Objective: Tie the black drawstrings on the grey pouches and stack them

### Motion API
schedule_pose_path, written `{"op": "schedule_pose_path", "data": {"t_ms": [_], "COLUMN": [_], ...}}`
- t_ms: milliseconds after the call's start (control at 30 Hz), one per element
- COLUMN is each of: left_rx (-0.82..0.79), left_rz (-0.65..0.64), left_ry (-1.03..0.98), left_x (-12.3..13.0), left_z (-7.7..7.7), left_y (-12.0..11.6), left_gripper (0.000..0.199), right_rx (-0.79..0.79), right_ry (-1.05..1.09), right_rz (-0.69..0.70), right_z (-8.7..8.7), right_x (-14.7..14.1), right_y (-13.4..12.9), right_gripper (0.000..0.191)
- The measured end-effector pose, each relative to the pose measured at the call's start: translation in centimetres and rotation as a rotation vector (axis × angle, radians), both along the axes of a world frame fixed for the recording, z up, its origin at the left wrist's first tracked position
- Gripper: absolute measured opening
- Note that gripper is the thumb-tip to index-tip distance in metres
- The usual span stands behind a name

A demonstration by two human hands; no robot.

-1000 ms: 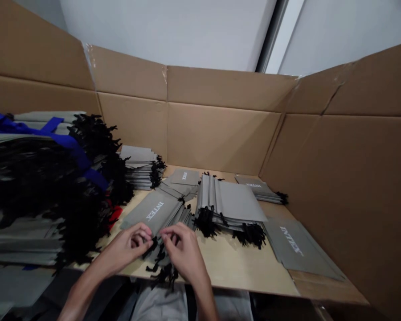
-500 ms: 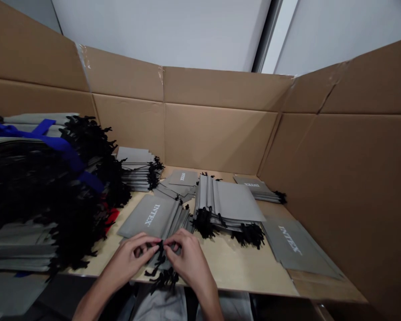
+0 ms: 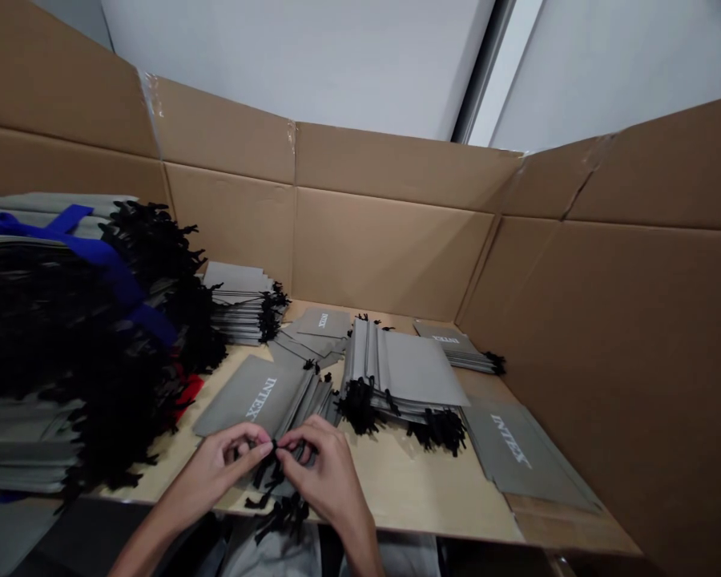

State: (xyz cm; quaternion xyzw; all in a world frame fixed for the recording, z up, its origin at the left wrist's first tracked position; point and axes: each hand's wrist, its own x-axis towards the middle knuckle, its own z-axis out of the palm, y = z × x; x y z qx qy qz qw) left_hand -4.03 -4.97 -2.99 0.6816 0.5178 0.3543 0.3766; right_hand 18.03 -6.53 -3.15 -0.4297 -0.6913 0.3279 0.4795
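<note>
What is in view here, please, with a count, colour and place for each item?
pouch heap: one, grey with black drawstrings, far left
blue strap: one, blue, across the heap
red piece: one, red, by the heap
pouch stacks: six, grey, on the board
wooden board: one, pale, under the stacks
cardboard walls: several panels, brown, behind and right
left hand: one, bare, pinching black drawstrings on the front stack
right hand: one, bare, pinching those drawstrings
</note>
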Motion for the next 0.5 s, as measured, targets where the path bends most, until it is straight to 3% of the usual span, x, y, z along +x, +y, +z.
{"op": "schedule_pose_path", "data": {"t_ms": [233, 500], "left_rx": [-0.042, -0.072], "left_rz": [-0.005, 0.022], "left_ry": [-0.060, -0.102], "left_x": [-0.8, -0.7], "left_z": [-0.5, -0.6], "left_y": [0.1, 0.4], "left_gripper": [0.052, 0.052], "right_rx": [0.086, 0.115], "right_ry": [0.009, -0.008], "right_rz": [-0.037, -0.069], "right_z": [-1.2, -1.3], "right_x": [-0.8, -1.0], "right_y": [0.2, 0.2], "right_gripper": [0.017, 0.012]}}
